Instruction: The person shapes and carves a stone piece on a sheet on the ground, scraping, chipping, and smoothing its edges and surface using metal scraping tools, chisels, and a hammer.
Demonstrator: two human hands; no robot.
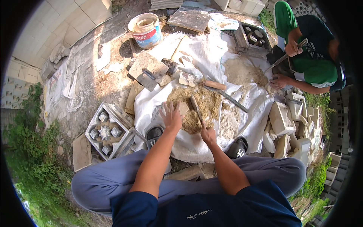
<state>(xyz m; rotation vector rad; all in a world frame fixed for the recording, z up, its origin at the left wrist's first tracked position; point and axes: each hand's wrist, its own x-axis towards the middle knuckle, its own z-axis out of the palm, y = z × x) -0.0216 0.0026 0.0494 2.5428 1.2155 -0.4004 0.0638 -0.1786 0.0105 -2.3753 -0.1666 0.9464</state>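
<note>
My left hand (172,116) has its fingers spread over the left side of a damp sandy mix (210,99). Beside its fingertips lies a small pale flat piece (183,108). Closed fingers of my right hand (208,135) grip the near end of a narrow flat trowel-like tool (196,108), whose far end lies over the mix. The mix sits on a white woven sheet (149,104) between my feet. To its right rests a long metal bar with a wooden handle (230,99). At my left is a patterned mold (107,131) with a star and raised shapes.
A paint bucket (145,32), a square board with a handle (148,70) and another mold (254,38) lie farther off. At the right, a co-worker's hand (293,48) holds a long tool by a sand heap (242,71). Pale cast blocks (281,119) are piled nearer.
</note>
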